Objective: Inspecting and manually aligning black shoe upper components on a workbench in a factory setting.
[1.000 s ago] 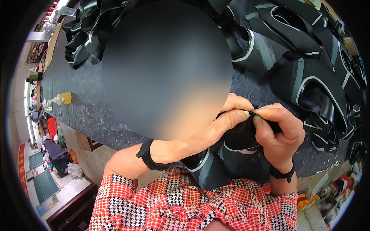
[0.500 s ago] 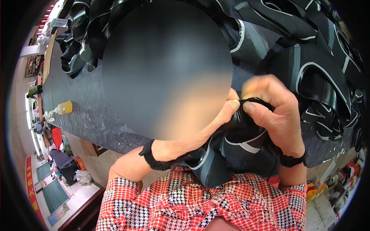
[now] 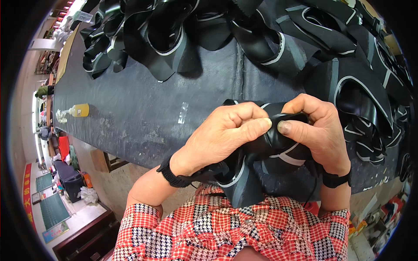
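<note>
**Ana:** Head view had both hands up over the near edge of the dark counter point(image 3: 143, 113), working one black rubbery piece point(image 3: 265, 150) with pale trim. The left hand point(image 3: 217, 139) had its grip pressed together, thumb and fingers pinching the piece's upper fold. The right hand point(image 3: 320, 130) matched it, thumb tip clamped onto the same fold, just beside the left thumb.

**Ben:** And where did the piece sit against that counter?

**Ana:** Lifted off it, at the near edge, between the hands. Its lower end hung down toward the red checked shirt point(image 3: 244, 230). So the long axis ran away from the body and back, pinched end pointing toward the heap of black pieces point(image 3: 244, 35) along the counter's far side.

**Ben:** Doing that pinch well?

**Ana:** My call was to keep both thumbs close together on the fold, hold even pressure, and let the loose end hang free so nothing bunched.

**Ben:** Anything else on the counter?

**Ana:** A small yellow bottle point(image 3: 77, 110) sat well to the left, apart from the hands.
</note>
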A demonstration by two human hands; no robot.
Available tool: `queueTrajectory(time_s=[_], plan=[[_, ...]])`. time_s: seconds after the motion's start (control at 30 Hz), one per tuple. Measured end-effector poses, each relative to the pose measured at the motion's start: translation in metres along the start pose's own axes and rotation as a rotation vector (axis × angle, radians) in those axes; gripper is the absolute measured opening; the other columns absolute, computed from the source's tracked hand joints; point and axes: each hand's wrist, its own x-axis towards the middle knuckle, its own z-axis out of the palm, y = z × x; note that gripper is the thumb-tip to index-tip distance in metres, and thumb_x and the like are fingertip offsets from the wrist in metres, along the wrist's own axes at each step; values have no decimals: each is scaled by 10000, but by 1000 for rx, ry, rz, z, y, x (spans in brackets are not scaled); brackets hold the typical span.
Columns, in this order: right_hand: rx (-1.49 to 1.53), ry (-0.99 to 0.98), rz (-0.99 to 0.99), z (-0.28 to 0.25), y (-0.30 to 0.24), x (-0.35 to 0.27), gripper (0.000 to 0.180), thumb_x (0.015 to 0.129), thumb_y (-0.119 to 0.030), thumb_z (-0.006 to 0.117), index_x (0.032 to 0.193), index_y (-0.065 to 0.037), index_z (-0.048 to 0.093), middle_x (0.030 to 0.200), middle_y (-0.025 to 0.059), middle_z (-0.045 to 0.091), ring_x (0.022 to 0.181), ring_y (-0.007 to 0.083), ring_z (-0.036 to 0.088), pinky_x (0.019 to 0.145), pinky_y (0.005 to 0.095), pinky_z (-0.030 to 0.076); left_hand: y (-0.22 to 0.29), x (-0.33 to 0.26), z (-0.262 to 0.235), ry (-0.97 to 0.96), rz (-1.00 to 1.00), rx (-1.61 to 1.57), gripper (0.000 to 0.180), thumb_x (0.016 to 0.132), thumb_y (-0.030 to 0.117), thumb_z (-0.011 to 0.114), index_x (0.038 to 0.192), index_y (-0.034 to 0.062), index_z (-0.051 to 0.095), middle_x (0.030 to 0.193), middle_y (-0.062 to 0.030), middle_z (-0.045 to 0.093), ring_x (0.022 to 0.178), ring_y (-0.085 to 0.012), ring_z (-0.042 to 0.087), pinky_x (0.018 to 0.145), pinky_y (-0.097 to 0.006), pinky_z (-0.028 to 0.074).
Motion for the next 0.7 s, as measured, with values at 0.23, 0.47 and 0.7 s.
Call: queueTrajectory(time_s=[0.23,0.47,0.7], plan=[[269,-174,-17,10,-5,-5,218,760,-29,651,956,7,563,769,-2,594,682,29,537,612,167,441,-8,-25,25,-33,199,-224,202,898,198,523,795,27,553,757,51,506,687,-18,434,615,-182,369],[232,-283,79,11,-6,-30,199,705,-55,710,841,-5,574,727,-6,582,632,40,542,537,169,444,-21,-47,35,110,439,213,142,890,157,530,841,28,566,707,56,505,654,-17,436,578,-180,366],[156,-292,89,12,-11,-45,184,677,-63,710,779,-14,566,693,3,578,610,46,541,513,172,445,-27,-53,38,-136,185,-248,157,890,180,538,879,29,575,821,24,571,771,-45,501,716,-200,395]])
